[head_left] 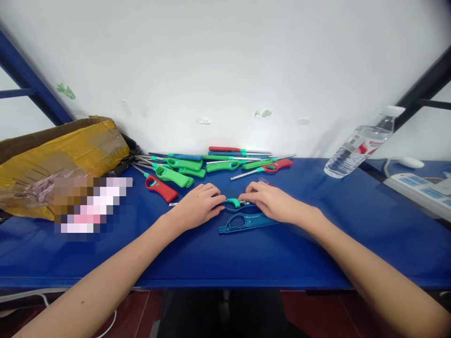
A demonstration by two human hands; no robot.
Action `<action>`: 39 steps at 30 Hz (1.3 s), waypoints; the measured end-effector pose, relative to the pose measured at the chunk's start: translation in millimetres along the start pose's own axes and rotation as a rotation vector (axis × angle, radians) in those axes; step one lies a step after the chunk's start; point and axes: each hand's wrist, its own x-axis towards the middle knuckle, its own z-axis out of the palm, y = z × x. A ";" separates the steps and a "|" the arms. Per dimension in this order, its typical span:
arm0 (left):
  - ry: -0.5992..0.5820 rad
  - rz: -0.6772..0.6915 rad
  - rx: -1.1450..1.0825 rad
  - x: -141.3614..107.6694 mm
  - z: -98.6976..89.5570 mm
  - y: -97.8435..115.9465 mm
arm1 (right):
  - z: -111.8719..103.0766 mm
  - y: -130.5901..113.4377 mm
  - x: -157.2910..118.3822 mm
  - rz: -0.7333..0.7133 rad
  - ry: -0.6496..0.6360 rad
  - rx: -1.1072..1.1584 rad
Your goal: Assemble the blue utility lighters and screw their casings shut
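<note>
An opened blue utility lighter [243,208] lies between my hands, its green trigger [233,202] and small metal parts showing. My left hand [200,206] is closed, thumb and fingers pinching its left end by the trigger. My right hand [269,201] is closed over its right part, fingertips at the metal pieces; the fingers hide much of the body. Just below, nearer me, a separate blue shell half [248,223] with a trigger-guard loop lies flat on the table, its right end partly under my right hand.
Several green, red and blue utility lighters [176,176] lie along the back near the wall. A taped cardboard box [66,155] stands at the left, beside a blurred patch. At the right are a tilted water bottle [362,143] and a white power strip [419,190]. The blue table [211,263] ends in front.
</note>
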 end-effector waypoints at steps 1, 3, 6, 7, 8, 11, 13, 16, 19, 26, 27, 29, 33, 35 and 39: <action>0.000 0.000 0.001 0.2 0.1 0.1 | -0.1 -0.7 0.1 -0.001 0.002 0.007; -0.005 -0.003 0.000 0.5 0.1 0.4 | -0.4 -2.7 0.2 -0.001 0.006 0.012; -0.012 -0.008 0.002 1.0 -0.1 0.6 | -0.6 -6.0 0.6 0.012 0.002 0.000; -0.014 -0.008 0.005 1.1 -0.1 0.6 | -0.4 -7.1 0.8 0.016 0.003 0.001; -0.015 -0.007 0.008 1.2 0.0 0.6 | -0.2 -8.0 1.0 0.018 0.007 0.006; -0.010 -0.006 0.017 1.1 0.9 0.7 | 0.6 -9.7 1.8 0.021 0.022 0.033; -0.003 -0.012 0.019 0.7 1.9 1.2 | 0.6 -10.0 2.1 0.026 0.027 0.045; 0.005 -0.018 0.018 -0.3 3.3 2.1 | -0.5 -9.6 1.7 0.023 0.032 0.052; 0.013 -0.016 0.022 -1.1 3.7 2.7 | -1.3 -8.6 0.8 0.010 0.046 0.045; 0.021 -0.009 0.024 -0.7 2.4 3.0 | 4.0 -8.4 1.0 0.001 0.060 0.071; 0.024 -0.008 0.025 -0.7 2.4 3.1 | 5.1 -8.9 1.5 0.010 0.064 0.097; 0.030 -0.007 0.028 -0.8 2.6 3.2 | 7.3 -9.8 2.4 0.029 0.073 0.154; 0.033 -0.005 0.022 -1.1 3.3 3.1 | 11.2 -10.8 3.5 0.052 0.091 0.245; 0.038 -0.004 0.016 -1.2 3.6 2.9 | 13.3 -10.5 3.7 0.052 0.097 0.279; 0.033 -0.013 0.008 -1.1 3.8 2.9 | 18.0 -8.3 3.4 0.030 0.115 0.291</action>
